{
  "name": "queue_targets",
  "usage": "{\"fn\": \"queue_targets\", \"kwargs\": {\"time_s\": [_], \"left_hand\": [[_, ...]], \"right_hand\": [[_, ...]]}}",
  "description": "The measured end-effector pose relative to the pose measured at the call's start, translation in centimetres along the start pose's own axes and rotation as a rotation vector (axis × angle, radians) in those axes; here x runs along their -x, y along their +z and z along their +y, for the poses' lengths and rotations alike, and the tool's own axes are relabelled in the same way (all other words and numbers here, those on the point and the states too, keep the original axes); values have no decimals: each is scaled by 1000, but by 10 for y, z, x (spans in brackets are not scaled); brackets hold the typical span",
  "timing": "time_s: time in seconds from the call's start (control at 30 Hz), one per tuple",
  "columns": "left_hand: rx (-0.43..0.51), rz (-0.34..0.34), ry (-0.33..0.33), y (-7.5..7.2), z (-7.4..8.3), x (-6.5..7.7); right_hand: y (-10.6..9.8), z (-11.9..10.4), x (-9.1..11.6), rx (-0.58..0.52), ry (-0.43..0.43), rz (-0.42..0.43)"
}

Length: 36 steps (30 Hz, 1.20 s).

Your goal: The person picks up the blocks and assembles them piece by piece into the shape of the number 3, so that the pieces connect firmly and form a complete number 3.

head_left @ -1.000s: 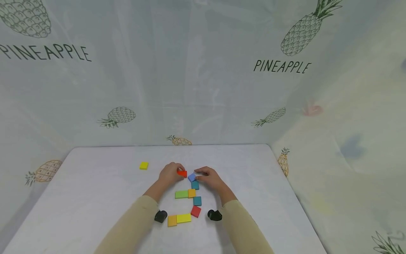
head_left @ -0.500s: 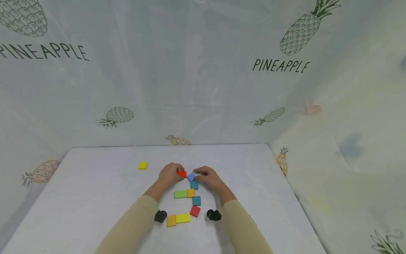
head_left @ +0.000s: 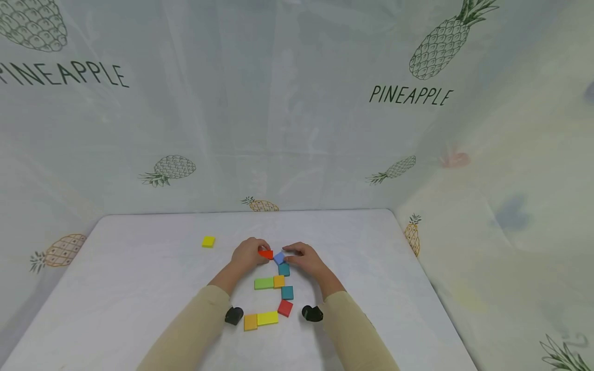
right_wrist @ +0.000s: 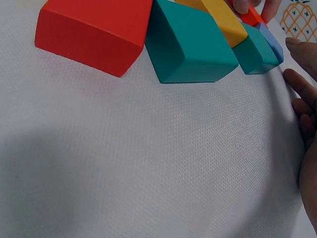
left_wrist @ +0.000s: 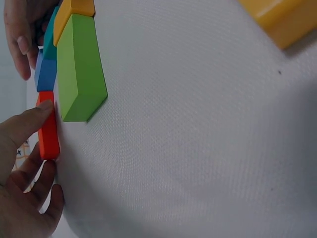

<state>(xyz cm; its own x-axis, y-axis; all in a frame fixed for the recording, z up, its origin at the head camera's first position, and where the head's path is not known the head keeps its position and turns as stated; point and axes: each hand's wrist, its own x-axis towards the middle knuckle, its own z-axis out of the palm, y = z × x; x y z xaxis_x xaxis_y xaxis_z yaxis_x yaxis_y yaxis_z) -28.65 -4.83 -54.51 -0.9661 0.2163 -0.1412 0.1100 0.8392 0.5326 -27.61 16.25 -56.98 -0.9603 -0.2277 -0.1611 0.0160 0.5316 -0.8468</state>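
At the far end of a row of coloured blocks, my left hand (head_left: 247, 255) pinches a red block (left_wrist: 48, 131) between thumb and fingers. One end of this block meets the blue block (left_wrist: 45, 74). My right hand (head_left: 308, 260) is on the other side of the blue block, fingers loosely bent; its thumb is close to the block, and contact is hard to tell. A teal block (head_left: 284, 269) adjoins the blue one. Nearer come an orange block (head_left: 279, 281) with a lime green block (head_left: 264, 283) to its left, another teal block (right_wrist: 193, 49) and another red block (right_wrist: 94, 34).
A long yellow block (head_left: 267, 318) and an orange-yellow block (head_left: 250, 322) form the near end of the arrangement. Apart at the back left lies a yellow block (head_left: 208, 241). A pineapple-print sheet (head_left: 297, 129) hangs behind the white table (head_left: 371, 257).
Both hands keep nearly the same pose. The head view drifts very slightly. The gap between the red block and the blue block looks a touch narrower than one second ago.
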Motion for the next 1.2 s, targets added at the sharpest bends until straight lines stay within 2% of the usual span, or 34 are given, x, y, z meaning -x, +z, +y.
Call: {"fn": "queue_targets", "kwargs": {"time_s": [0.2,0.4,0.73,1.2], "left_hand": [[55,6,-1,-9,-7,3],[60,41,3,-25,-25,8],[-30,116,49,-51,-53,23],[-139,213,75,-67,-102,31]], "right_hand": [[0,-1,1,7,-11,-1],[0,-3,3,5,-9,-4],[1,-1,1,-1,-20,-4],[3,0,2,-4,-18,6]]}}
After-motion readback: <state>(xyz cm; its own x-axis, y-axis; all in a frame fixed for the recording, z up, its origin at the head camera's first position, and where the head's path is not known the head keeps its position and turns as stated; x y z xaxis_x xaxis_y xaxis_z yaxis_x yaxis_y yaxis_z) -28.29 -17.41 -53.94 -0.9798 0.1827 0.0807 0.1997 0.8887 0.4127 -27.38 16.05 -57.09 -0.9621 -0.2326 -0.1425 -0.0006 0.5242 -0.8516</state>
